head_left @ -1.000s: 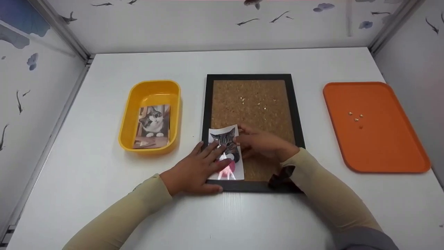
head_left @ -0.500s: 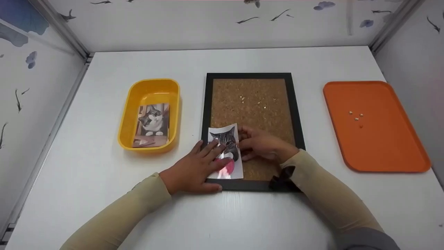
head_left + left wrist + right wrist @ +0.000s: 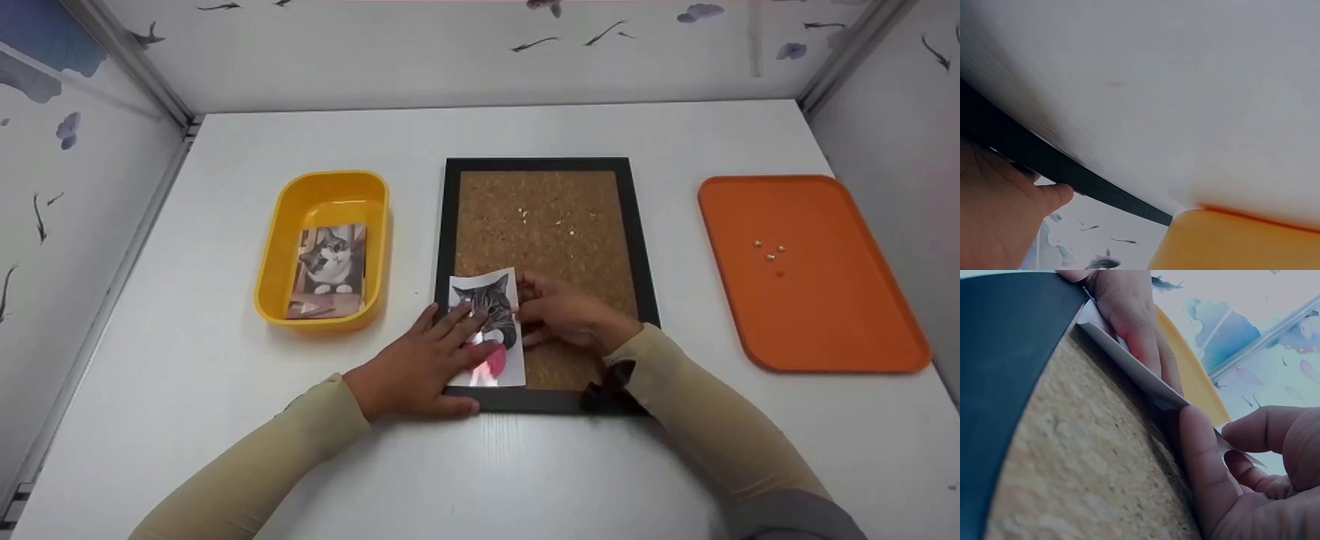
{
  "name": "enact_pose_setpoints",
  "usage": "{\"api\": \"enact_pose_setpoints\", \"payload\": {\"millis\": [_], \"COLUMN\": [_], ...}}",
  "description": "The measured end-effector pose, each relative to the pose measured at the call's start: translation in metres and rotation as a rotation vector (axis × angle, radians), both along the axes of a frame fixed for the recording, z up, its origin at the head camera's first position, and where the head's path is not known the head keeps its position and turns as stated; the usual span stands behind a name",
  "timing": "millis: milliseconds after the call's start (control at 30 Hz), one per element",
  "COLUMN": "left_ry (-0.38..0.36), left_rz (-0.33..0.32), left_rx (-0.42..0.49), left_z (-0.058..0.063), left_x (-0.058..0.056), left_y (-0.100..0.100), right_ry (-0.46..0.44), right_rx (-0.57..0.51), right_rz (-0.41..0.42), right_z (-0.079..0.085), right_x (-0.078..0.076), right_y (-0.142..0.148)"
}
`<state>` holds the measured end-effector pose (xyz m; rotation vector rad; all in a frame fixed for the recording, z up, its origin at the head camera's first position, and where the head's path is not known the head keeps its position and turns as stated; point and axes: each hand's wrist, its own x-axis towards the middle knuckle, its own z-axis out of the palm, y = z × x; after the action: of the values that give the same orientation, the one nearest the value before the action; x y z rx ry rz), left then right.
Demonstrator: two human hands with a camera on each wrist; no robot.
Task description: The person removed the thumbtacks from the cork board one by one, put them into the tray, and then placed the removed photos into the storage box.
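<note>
A cat photo (image 3: 504,296) lies on the lower left of a black-framed cork board (image 3: 559,247). Its right edge stands raised off the cork in the right wrist view. My left hand (image 3: 424,367) presses the photo down with spread fingers, its thumb on the board's lower frame. At the raised edge, my right hand (image 3: 566,311) pinches the photo between thumb and finger; this grip shows best in the right wrist view, where the photo (image 3: 1129,363) is seen almost edge-on. The left wrist view catches part of my left hand (image 3: 1005,202) beside the black frame (image 3: 1072,171).
To the left stands a yellow basin (image 3: 270,255) holding another cat photo (image 3: 330,274). An orange tray (image 3: 832,315) on the right carries several small pins (image 3: 770,258). Several shiny specks (image 3: 523,216) show on the cork. Patterned white walls enclose the table.
My right fingers have drawn slightly closer together at the photo's right edge than a second ago. The left hand and the photo have hardly moved.
</note>
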<state>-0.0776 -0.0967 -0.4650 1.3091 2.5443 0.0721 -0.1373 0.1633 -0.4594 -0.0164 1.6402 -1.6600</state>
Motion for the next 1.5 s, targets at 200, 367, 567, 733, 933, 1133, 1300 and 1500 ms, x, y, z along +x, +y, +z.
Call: {"api": "enact_pose_setpoints", "payload": {"millis": [200,367,567,733,933,1133,1300,1500], "left_ry": [-0.015,-0.011,-0.005,-0.006,-0.002,0.023,0.016,0.001], "left_rz": [0.005,0.003,0.004,0.001,-0.003,-0.01,-0.011,-0.006], "left_rx": [-0.004,-0.004,-0.012,-0.006,0.007,0.013,0.014,0.007], "left_z": [0.0016,0.0008,-0.0018,-0.001,-0.0015,-0.0048,-0.0039,-0.0015], "left_x": [-0.0005,-0.0016,-0.001,-0.0006,-0.0012,-0.0011,-0.0011,-0.0015], "left_y": [0.0005,0.0004,-0.0002,-0.0007,-0.001,-0.0021,-0.0025,-0.002], "right_ry": [0.012,0.043,0.055,0.064,0.07,0.074,0.064,0.053], "right_rx": [0.003,-0.009,0.004,-0.001,-0.007,-0.029,-0.033,-0.05], "right_rz": [-0.024,-0.055,-0.078,-0.08,-0.075,-0.064,-0.065,-0.066], "right_z": [-0.0017,-0.002,-0.0022,-0.002,-0.0031,-0.0044,-0.005,-0.0048], "right_x": [0.0018,0.0045,0.0062,0.0069,0.0067,0.0058,0.0046,0.0039], "right_y": [-0.0023,-0.0057,-0.008,-0.0076,-0.0068,-0.0069,-0.0065,-0.0049]}}
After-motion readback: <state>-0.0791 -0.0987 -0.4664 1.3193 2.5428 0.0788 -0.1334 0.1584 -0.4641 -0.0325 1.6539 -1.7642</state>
